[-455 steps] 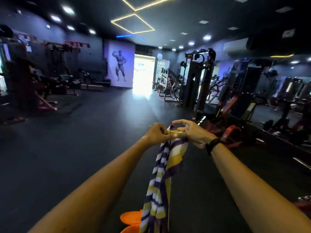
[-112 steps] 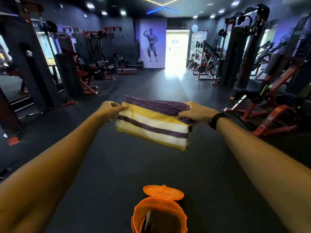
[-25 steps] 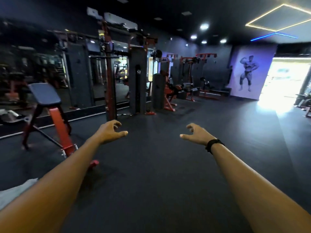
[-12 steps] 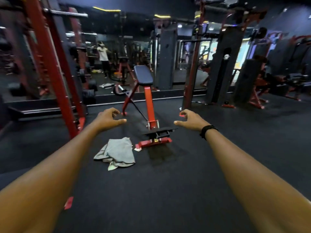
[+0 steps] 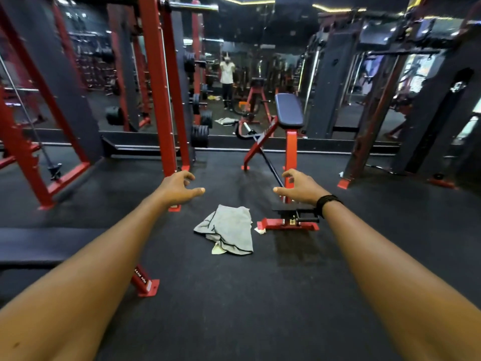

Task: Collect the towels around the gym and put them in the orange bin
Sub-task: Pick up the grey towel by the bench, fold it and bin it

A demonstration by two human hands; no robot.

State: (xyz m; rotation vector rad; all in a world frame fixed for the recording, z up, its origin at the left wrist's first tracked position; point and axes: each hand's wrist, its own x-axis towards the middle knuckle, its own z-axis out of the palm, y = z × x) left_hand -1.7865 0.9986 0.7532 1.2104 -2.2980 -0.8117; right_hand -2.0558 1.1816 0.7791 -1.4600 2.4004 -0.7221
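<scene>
Approaching a crumpled grey towel (image 5: 229, 229) on the black rubber floor (image 5: 234, 295), just left of the red base of an incline bench (image 5: 287, 162) — the fetching step is judged to be in hand. Nothing is held: the left hand (image 5: 179, 190) and right hand (image 5: 299, 188) are stretched forward, fingers spread and loosely curled, above and apart from the cloth. A stoop and a gathering grasp are called for next — the orange bin is not seen.

Grey towel (image 5: 229, 229) on floor beside bench (image 5: 289, 162)

red bench (image 5: 289, 162) on black floor (image 5: 234, 308) | red rack (image 5: 158, 87) left | mirror wall (image 5: 247, 74) behind
</scene>
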